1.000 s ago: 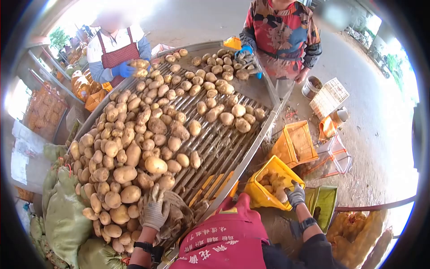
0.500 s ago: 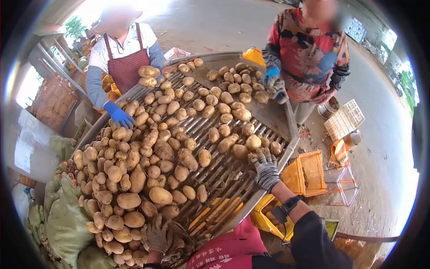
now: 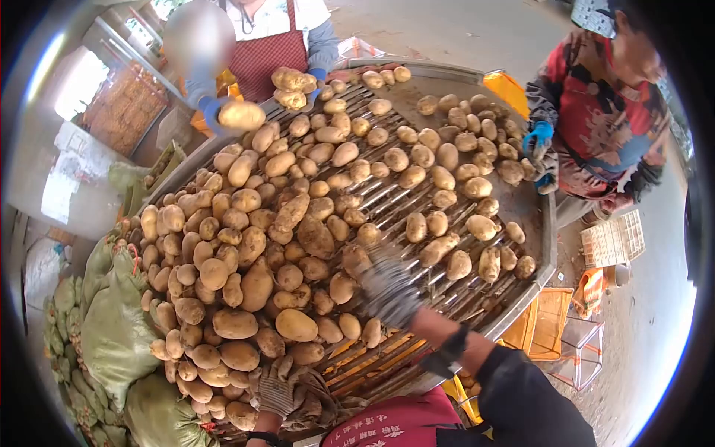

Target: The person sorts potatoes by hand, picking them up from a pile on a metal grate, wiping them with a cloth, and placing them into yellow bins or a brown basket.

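My right hand (image 3: 392, 289), in a striped grey work glove, reaches over the slatted sorting table (image 3: 386, 217). Motion smears its fingers, which are right at a brownish potato (image 3: 356, 262) on the edge of the big pile. Lower down, my left hand (image 3: 275, 390) wears a similar glove and rests with fingers stretched out at the pile's near edge. Close beside it lie a large potato (image 3: 240, 355) and a crumpled brown cloth (image 3: 316, 398).
Across the table, a person in a checked apron (image 3: 269, 65) holds potatoes. Another person in a patterned top (image 3: 607, 112) stands at the far right. Full green sacks (image 3: 119, 339) lean at the left. An orange crate (image 3: 551, 320) and a white crate (image 3: 612, 240) sit on the ground.
My right hand has moved left, from the potatoes by the right rim to the main pile. The person in the apron has lifted a potato. The view has shifted.
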A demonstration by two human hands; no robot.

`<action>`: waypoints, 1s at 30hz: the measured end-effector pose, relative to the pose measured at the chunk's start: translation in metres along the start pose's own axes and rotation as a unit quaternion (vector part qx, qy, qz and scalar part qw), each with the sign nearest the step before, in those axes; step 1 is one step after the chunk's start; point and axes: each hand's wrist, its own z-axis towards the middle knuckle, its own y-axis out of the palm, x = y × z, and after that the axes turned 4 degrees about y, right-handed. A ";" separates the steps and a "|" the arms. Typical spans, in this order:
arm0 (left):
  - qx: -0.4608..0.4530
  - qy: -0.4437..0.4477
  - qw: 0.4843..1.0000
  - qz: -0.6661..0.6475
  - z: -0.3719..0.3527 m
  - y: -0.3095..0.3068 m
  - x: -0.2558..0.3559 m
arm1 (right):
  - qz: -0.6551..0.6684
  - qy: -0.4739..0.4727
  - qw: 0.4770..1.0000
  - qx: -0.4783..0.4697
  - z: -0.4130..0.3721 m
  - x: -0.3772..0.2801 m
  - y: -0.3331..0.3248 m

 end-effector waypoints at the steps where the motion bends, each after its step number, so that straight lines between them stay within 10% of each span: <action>1: -0.004 -0.007 1.000 -0.002 -0.001 0.000 0.000 | 0.036 -0.065 0.997 0.032 -0.004 -0.026 0.024; 6: 0.004 -0.003 0.997 0.080 -0.005 0.008 0.000 | 0.020 -0.126 0.992 -0.010 0.022 -0.060 0.073; 19: 0.007 -0.030 0.998 0.052 0.002 -0.008 0.008 | -0.111 0.028 0.993 0.018 -0.020 0.106 -0.007; 23: 0.003 -0.033 0.995 0.092 0.001 -0.006 0.007 | -0.070 0.095 0.993 -0.017 -0.022 0.099 -0.022; 24: 0.001 -0.037 0.998 0.059 0.001 -0.007 0.007 | 0.121 0.153 0.980 -0.044 -0.022 0.101 -0.023; 27: 0.046 -0.015 0.998 0.028 0.003 -0.010 0.007 | 0.505 0.159 0.846 -0.058 -0.034 0.088 -0.030; 30: 0.051 0.010 0.999 0.008 0.003 -0.007 0.004 | 0.799 0.193 0.511 -0.249 -0.075 0.051 -0.038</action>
